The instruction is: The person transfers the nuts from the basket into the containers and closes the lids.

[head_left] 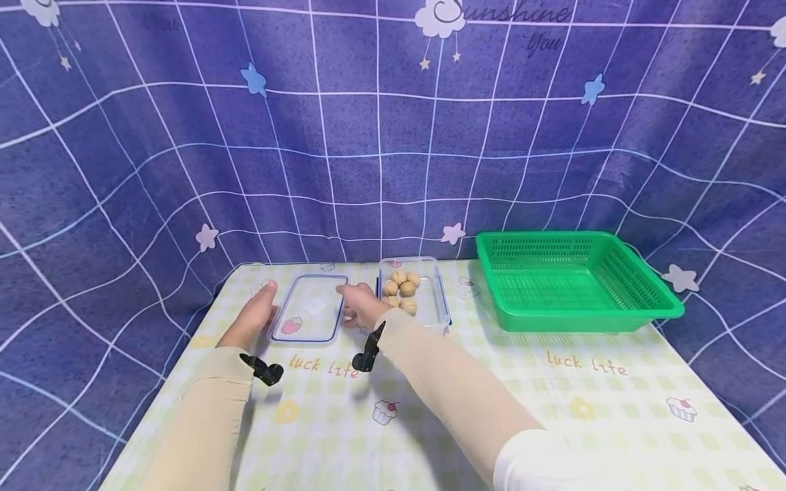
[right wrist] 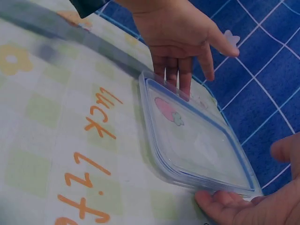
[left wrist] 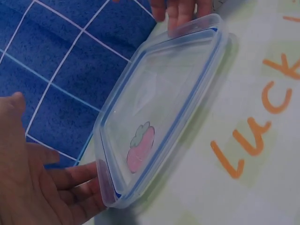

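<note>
A clear plastic box lid with a blue sealing ring is at the table's left, a printed strawberry showing through it. My left hand is at its left edge; in the left wrist view, the extended fingers touch the rim, thumb held away. My right hand is at the opposite edge, its fingertips close against the rim in the right wrist view. Whether any fingertips reach under the lid is hard to tell. Just right of that hand stands a clear plastic box holding several walnuts, partly hidden by my wrist.
A green plastic basket with perforated walls stands at the back right of the table. A checked tablecloth covers the tabletop. Behind it hangs a blue gridded curtain, close to the back edge.
</note>
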A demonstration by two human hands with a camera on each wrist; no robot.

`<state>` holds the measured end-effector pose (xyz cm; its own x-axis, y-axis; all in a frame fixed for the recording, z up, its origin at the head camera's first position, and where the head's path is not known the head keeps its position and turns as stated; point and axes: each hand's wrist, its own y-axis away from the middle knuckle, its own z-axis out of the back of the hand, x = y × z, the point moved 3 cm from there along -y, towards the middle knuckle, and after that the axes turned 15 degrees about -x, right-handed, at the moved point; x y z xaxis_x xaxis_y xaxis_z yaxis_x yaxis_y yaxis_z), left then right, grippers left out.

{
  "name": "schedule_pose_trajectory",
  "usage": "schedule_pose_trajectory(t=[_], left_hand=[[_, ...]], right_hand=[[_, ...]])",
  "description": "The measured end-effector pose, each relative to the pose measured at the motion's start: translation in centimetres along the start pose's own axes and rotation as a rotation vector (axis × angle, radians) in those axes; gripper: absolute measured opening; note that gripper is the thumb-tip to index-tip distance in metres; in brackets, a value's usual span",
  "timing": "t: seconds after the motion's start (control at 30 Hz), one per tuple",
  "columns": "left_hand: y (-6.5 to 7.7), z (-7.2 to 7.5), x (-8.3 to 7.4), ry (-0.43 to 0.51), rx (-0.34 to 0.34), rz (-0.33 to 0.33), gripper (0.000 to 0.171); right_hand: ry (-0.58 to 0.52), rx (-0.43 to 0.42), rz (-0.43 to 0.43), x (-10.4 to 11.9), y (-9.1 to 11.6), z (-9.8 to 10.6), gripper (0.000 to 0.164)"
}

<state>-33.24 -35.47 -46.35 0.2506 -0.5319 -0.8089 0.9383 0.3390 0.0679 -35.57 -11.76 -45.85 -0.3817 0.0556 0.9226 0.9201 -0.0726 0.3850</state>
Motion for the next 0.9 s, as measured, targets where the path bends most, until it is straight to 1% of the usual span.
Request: schedule_pose_trajectory(t=[0.1,0.13,0.17,0.23,0.3,0.37,0.43,0.5,0.6,0.77,0.9], left_hand=[[-0.3,0.1,0.1,-0.095,-0.017,-0.008,0.086],[-0.3,0.1,0.2,-0.119,-0.022,-0.005,0.087],[-0.3,0.2,0.4,-0.123,-0.025,0.015,0.089],[-0.2,0.3,0.9,-0.088,-0.015,0.085,0.089],[0.1,0.3,1.4,-0.017,0.009,0.161,0.087],[0.4,0.3,1.8,0.058,0.049,0.228,0.084],[0.7,0.4,2.1,0.102,0.079,0.262,0.081],[1.0,0.6,2.2,0.114,0.098,0.267,0.08],[1.2,0.8,2.1,0.117,0.094,0.274,0.08],[1.5,1.4,1.8,0.128,0.125,0.253,0.081],[1.5,2.1,1.5,0.139,0.13,0.231,0.082]], right_hand=[[0.003,0.01,-0.002,-0.3,-0.2,-0.2,0.047],[0.017,0.007,0.002,-0.3,-0.2,-0.2,0.043],[0.038,-0.004,0.009,-0.4,-0.2,-0.3,0.039],[0.082,-0.036,0.021,-0.5,0.0,-0.5,0.034],[0.134,-0.067,0.034,-0.5,0.1,-0.6,0.03],[0.189,-0.094,0.048,-0.6,0.3,-0.8,0.028],[0.219,-0.099,0.053,-0.5,0.5,-0.9,0.029],[0.242,-0.098,0.055,-0.6,0.6,-1.0,0.029],[0.258,-0.091,0.055,-0.6,0.7,-1.1,0.029],[0.278,-0.074,0.068,-0.4,0.7,-1.1,0.031],[0.255,-0.053,0.081,0.3,0.8,-1.0,0.03]])
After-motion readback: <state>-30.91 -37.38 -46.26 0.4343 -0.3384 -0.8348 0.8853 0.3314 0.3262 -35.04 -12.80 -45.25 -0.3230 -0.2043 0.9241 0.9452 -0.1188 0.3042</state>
